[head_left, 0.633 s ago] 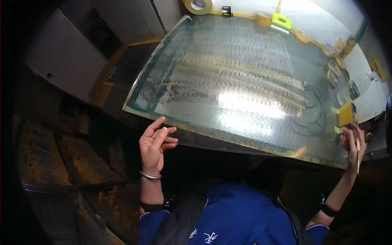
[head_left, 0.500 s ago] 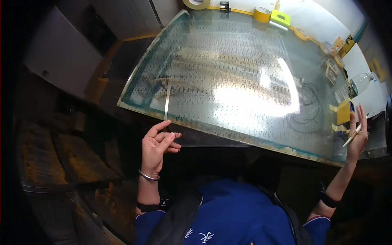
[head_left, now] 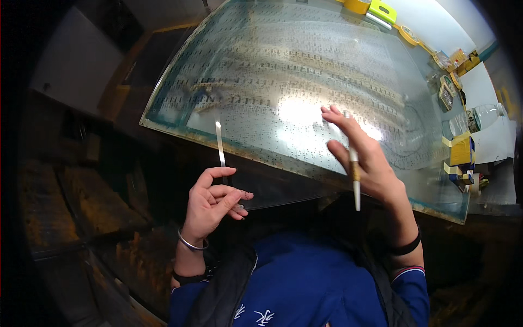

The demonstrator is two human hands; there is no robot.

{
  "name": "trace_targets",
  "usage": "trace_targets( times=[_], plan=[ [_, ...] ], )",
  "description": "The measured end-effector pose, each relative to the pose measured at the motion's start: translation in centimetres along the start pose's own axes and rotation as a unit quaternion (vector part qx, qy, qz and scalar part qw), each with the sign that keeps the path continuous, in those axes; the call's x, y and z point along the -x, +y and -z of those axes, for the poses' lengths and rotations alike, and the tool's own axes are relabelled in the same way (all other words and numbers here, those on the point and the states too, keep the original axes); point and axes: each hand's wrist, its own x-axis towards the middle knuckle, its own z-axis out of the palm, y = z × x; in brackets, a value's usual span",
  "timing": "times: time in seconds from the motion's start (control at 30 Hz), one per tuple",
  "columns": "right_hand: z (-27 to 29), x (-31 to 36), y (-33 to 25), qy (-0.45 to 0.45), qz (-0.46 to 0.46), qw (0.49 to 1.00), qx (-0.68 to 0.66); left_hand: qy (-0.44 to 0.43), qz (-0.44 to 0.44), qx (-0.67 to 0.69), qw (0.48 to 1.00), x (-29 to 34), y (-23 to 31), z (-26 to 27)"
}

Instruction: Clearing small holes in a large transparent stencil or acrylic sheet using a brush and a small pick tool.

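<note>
My left hand (head_left: 210, 199) grips a narrow, shiny metal strip (head_left: 219, 143) by its lower end. The strip points away from me over the near edge of a glass-like panel (head_left: 256, 128) covered in rows of small dark marks. Dark specks show on the fingertips of that hand. Above the panel's near right part, my right hand (head_left: 376, 166) has its index finger and thumb apart. A slim white pen-like tool (head_left: 356, 188) with a brownish band is held in it, tapered end toward me. Its upper part is partly hidden by the fingers.
Along the panel's far right side lie a yellow tape roll (head_left: 357, 5), a bright yellow-green block (head_left: 382, 11) and another tape roll (head_left: 408, 35). A clear plastic bottle (head_left: 482, 117) lies at the right, beside a yellow box (head_left: 462, 151). Bright glare covers the panel's middle.
My right hand has swung left from the panel's right edge to over the panel, still with the white tool. My left hand keeps the metal strip, and the view has shifted slightly.
</note>
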Motion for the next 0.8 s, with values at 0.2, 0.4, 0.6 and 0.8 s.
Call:
trace_targets(
  times=[0.2,0.4,0.6,0.8],
  plan=[
    [0.1,0.5,-2.6,-0.36,-0.003,0.879,-0.313,-0.018,-0.001,0.014,1.0,0.1,-0.1,0.3],
    [0.5,2.5,-0.5,-0.039,-0.068,0.937,-0.34,-0.013,-0.023,0.012,1.0,-0.9,-0.4,-0.1],
    [-0.5,2.6,-0.1,0.095,-0.12,0.94,-0.304,0.033,-0.074,0.026,0.996,-3.7,0.5,-1.3],
    [-1.4,2.4,0.9,0.096,-0.128,0.95,-0.27,0.086,-0.14,-0.096,0.982,-4.6,0.3,-1.3]
  ],
)
